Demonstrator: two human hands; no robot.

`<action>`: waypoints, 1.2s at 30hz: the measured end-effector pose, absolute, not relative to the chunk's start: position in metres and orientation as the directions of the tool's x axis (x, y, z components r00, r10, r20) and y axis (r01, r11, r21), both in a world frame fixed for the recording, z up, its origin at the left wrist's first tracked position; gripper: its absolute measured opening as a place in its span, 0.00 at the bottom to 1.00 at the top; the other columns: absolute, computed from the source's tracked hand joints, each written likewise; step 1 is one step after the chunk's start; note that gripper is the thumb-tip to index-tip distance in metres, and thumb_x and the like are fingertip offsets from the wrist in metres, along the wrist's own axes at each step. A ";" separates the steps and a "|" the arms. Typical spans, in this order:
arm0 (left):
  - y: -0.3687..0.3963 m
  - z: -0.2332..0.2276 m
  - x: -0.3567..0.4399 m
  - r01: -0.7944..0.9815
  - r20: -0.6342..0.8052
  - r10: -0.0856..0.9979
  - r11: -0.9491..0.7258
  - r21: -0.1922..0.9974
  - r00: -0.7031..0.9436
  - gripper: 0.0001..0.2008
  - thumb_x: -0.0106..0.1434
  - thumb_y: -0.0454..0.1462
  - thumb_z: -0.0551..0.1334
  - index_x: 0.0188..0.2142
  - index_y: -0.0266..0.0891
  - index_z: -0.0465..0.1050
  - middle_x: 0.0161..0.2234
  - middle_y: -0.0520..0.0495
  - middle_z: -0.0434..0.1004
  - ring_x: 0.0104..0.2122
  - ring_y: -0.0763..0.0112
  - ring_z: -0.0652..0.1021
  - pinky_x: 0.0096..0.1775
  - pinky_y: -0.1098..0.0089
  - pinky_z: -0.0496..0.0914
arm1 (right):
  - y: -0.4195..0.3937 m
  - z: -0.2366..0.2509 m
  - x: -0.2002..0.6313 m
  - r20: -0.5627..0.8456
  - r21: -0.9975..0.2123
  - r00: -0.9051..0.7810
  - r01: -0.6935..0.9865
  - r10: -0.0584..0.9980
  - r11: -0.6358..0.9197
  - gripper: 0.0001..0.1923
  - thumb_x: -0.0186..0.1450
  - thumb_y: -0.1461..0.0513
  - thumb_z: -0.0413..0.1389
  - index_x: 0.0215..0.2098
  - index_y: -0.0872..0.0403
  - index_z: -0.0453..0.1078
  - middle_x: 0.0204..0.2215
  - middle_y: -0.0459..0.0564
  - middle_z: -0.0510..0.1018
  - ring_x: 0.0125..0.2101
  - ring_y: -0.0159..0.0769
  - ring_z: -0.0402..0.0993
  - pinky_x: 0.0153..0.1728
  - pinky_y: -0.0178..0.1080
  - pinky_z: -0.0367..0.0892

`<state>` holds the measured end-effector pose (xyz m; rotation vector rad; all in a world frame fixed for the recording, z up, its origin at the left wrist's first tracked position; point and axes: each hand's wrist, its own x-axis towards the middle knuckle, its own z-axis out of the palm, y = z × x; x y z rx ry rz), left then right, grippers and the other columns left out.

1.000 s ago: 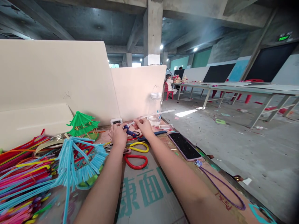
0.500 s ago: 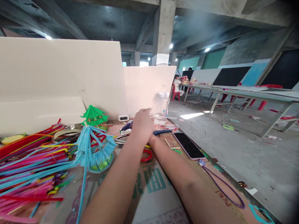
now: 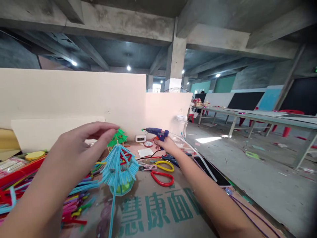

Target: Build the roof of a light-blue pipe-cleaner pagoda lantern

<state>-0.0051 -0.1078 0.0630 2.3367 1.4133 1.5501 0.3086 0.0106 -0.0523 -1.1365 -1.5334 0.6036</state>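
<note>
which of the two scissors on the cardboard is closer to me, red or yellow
The red-handled scissors. They lie lower in the view, nearer the camera, while the yellow-handled scissors sit just beyond them, closer to the right hand holding the blue glue gun.

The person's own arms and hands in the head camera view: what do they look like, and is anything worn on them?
Both are bare. The left hand and right hand show no gloves, rings or bracelets, and no watch sits on either wrist. Both forearms run uncovered from the bottom edge of the picture, with no sleeve in view. No markings, tape or cables show on them.
</note>
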 end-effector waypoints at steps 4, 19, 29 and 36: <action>-0.089 0.052 -0.031 0.706 0.707 0.707 -0.501 0.499 0.002 0.16 0.60 0.57 0.57 0.37 0.56 0.79 0.36 0.56 0.84 0.35 0.58 0.81 0.38 0.59 0.74 | -0.003 -0.041 0.288 0.461 -0.851 -0.071 0.248 0.884 0.464 0.16 0.57 0.51 0.62 0.36 0.54 0.74 0.33 0.48 0.81 0.21 0.29 0.70 0.26 0.35 0.69; -0.024 0.028 0.012 0.594 0.600 0.733 -0.649 0.475 0.321 0.21 0.62 0.52 0.61 0.48 0.45 0.79 0.48 0.46 0.80 0.48 0.59 0.76 0.48 0.63 0.69 | -0.049 -0.031 0.265 0.493 -0.822 -0.229 0.195 0.840 0.536 0.23 0.64 0.42 0.54 0.33 0.53 0.73 0.23 0.46 0.71 0.27 0.35 0.69 0.32 0.39 0.67; -0.035 0.030 0.023 0.614 0.661 0.709 -0.642 0.459 0.247 0.11 0.62 0.44 0.60 0.33 0.42 0.79 0.36 0.49 0.81 0.41 0.61 0.77 0.46 0.64 0.68 | -0.058 -0.020 0.266 0.515 -0.810 -0.252 0.170 0.819 0.562 0.23 0.65 0.42 0.54 0.31 0.52 0.73 0.22 0.46 0.71 0.27 0.35 0.70 0.33 0.39 0.67; -0.115 0.038 0.005 0.347 0.389 0.638 -0.725 0.595 0.665 0.09 0.58 0.43 0.67 0.24 0.45 0.75 0.28 0.54 0.78 0.30 0.69 0.76 0.34 0.72 0.70 | -0.055 -0.015 0.285 0.566 -0.814 -0.050 0.120 0.823 0.568 0.23 0.60 0.41 0.58 0.29 0.52 0.72 0.21 0.46 0.71 0.24 0.34 0.69 0.31 0.38 0.69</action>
